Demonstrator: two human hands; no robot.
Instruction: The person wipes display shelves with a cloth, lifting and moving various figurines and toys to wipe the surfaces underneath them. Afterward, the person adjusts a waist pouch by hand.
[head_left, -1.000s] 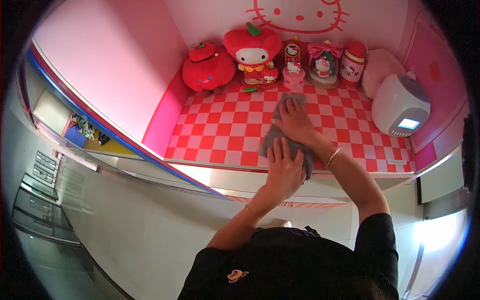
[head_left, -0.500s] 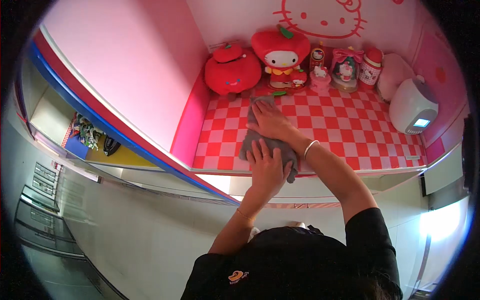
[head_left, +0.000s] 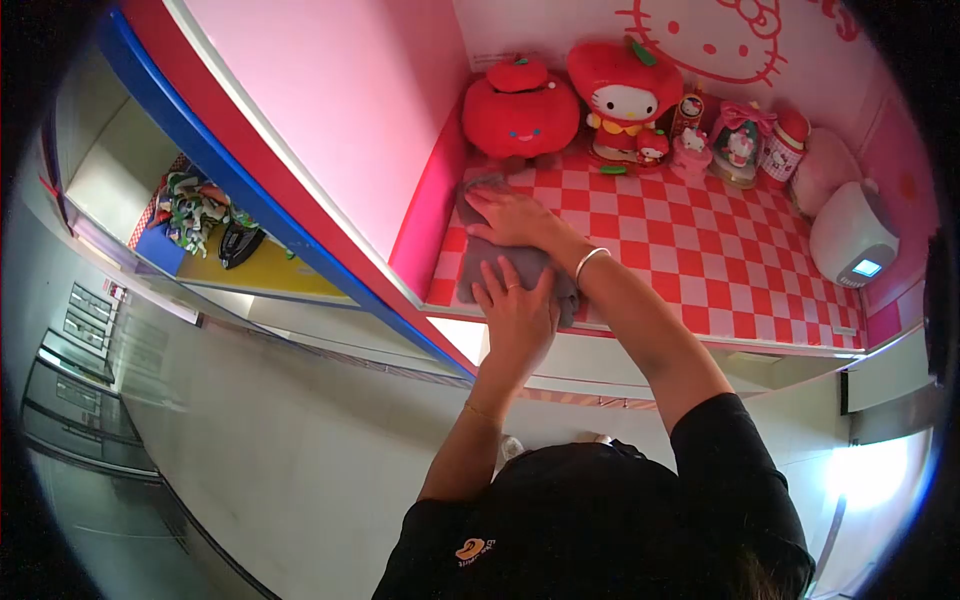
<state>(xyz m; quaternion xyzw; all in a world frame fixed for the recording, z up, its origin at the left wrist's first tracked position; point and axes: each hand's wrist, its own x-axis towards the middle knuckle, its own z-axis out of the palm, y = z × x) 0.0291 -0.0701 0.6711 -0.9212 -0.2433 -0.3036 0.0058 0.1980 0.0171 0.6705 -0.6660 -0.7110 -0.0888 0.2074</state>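
A grey cloth lies on the red-and-pink checkered shelf, near the left side wall. My right hand presses flat on the far part of the cloth, fingers stretched toward the corner. Closer to the shelf's front edge, my left hand rests on the near part with its fingers spread. Both palms face down on the fabric. Just beyond my right fingertips sits a red round plush. The cloth's near end bunches beside my left hand at the edge.
Along the back stand a red-hooded Hello Kitty figure, a domed ornament and a red-capped bottle. A white device with a lit screen is at right. Left, past the blue-edged divider, small toys fill another shelf.
Both hands and the cloth have slid left across the shelf, up against the side wall. The view has shifted, so the shelf appears farther right.
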